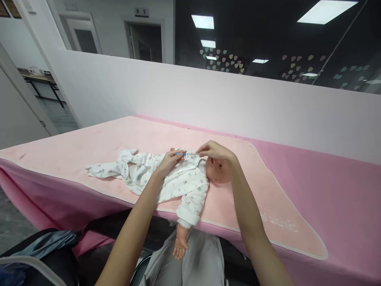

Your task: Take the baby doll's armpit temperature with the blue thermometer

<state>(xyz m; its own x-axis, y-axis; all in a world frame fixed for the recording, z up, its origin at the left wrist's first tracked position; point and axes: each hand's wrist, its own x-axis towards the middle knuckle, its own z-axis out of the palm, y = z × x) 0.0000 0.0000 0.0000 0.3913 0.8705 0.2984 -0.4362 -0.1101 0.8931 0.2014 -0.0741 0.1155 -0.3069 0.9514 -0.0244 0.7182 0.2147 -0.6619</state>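
Note:
A baby doll (185,182) in a white printed sleepsuit lies on its back, head towards the right. Above its chest I hold a thin stick with a blue end, which looks like a thermometer (190,153), roughly level. My left hand (172,161) is closed around the blue end. The fingers of my right hand (212,150) pinch together at the clear thin end, in front of the doll's head (218,171). One doll arm (181,242) hangs over the table's near edge, and the legs of the suit stretch to the left.
Under the doll is a peach blanket (282,206) with a pale border, over a pink cloth (336,186). A white wall (190,95) with a dark window runs behind the table. A black chair or bag (44,254) is at the lower left.

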